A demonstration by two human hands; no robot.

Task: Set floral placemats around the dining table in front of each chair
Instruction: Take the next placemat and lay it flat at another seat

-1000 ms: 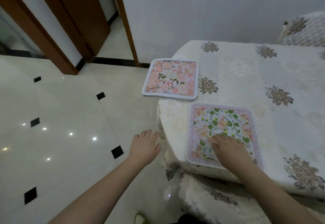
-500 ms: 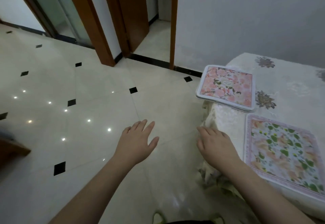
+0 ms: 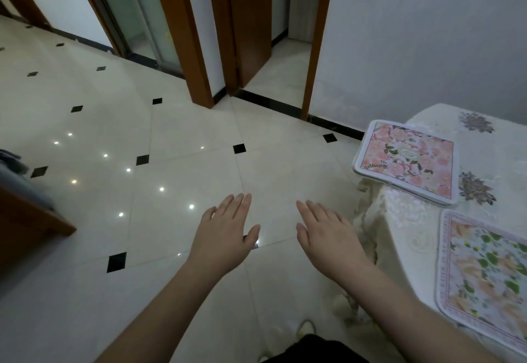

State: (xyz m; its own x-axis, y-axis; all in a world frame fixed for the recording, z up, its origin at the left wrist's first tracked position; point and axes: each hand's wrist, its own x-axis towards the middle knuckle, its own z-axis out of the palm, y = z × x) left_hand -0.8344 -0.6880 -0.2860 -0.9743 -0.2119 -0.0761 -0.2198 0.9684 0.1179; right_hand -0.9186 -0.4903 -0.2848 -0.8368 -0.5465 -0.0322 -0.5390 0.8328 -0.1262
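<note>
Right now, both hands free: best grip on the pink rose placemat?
Take the pink rose placemat by its near-left corner, which juts past the table edge over the floor. Come from the floor side with the right hand, thumb on top and fingers underneath. It lies flat and thin, so the overhang is probably the only place to get under it.

Pink placemat: small centre label, lettering too blurred to read.

Dining table at right, cream floral cloth. Pink placemat on far-left corner, overhanging edge. Green-leaf placemat nearer, flat, apart from it.
</note>
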